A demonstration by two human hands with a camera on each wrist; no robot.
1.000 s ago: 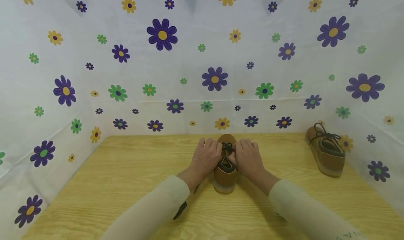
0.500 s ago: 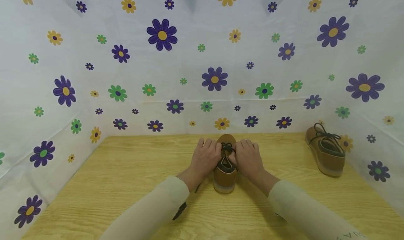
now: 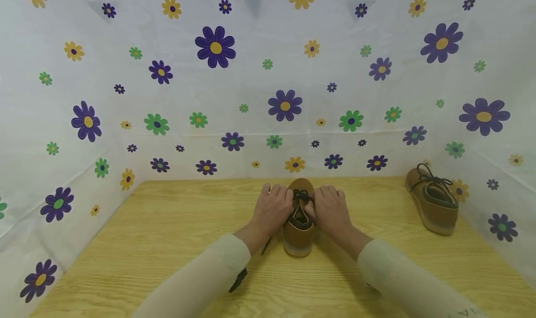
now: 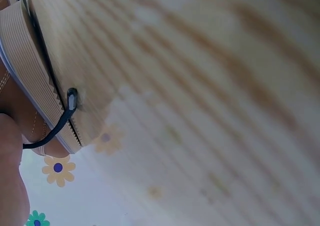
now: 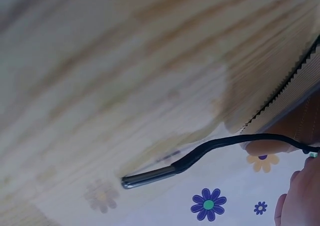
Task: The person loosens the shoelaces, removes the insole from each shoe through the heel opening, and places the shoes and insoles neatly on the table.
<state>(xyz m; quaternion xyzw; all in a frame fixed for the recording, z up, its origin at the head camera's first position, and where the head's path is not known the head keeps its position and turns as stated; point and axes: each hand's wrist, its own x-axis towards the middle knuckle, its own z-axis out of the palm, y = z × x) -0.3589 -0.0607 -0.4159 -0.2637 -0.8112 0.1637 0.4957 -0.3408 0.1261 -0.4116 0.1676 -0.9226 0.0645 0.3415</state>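
A brown shoe [image 3: 298, 240] stands on the table, heel toward me, with a dark shoelace [image 3: 300, 195] crossing over its tongue in a knot with small loops. My left hand [image 3: 272, 210], fingers curled, grips the lace at the shoe's left side. On the other side my right hand [image 3: 332, 211] pinches the lace with thumb and curled fingers. A loose lace end [image 4: 64, 117] dangles beside the pale ribbed sole [image 4: 30, 61] in the left wrist view. The right wrist view has another lace end [image 5: 200, 151] with a metal tip. My fingertips are mostly hidden.
A second brown shoe [image 3: 437, 206], its lace tied in a bow, stands at the table's right side. Flower-printed white cloth [image 3: 251, 90] encloses the back and sides of the wooden table [image 3: 176, 243].
Both hands hold almost the same pose around the shoe. The lace end below my left wrist shows a little more and has shifted slightly right.
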